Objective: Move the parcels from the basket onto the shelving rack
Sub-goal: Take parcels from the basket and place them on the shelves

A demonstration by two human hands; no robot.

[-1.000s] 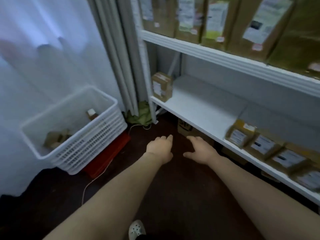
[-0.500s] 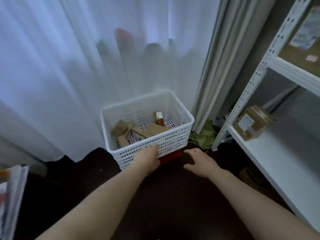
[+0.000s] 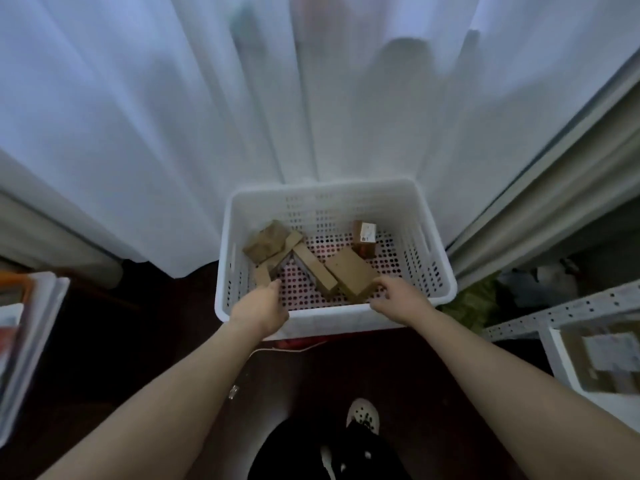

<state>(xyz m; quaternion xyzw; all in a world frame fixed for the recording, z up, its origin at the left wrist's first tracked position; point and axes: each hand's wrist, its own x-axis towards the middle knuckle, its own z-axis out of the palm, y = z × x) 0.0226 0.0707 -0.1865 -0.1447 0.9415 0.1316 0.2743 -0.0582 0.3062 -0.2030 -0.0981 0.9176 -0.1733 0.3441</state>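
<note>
Handling: the parcels are judged light and stiff. They are small cardboard boxes with rigid faces and a dry matte skin, so slip is unlikely. No fragile marking can be read.

- The flat square brown cardboard parcel [image 3: 349, 271] is best taken across its near edge, thumb under and fingers on top. It touches the long narrow brown cardboard box [image 3: 313, 268], so that one may be dragged along on the lift.
- The long box is best pinched at mid-length across its narrow sides.
- The crumpled kraft-paper parcel [image 3: 266, 240] is judged softer, so a whole-hand grasp is advised.

Location: all of them lie inside the white perforated plastic basket [image 3: 329, 320].
- The flat parcel and the long box are mid-floor, toward the near wall.
- The kraft parcel is by the left wall.
- A small upright brown box with a white label [image 3: 364, 237] is toward the back-right corner.
- A small tan box [image 3: 262, 275] is near the left wall's near end.

Hands:
- The left hand [image 3: 261, 306] is reached over the near rim with fingers loosely extended. Nothing is held, and the tips are just beside the small tan box.
- The right hand [image 3: 398, 299] is reached over the near rim at the flat parcel's near corner, fingers curled. Whether a grip is made cannot be told.

Destination: the white perforated-steel shelving rack [image 3: 581, 304] is at the right, with one blurred labelled parcel [image 3: 606, 358] seen on it.
</note>
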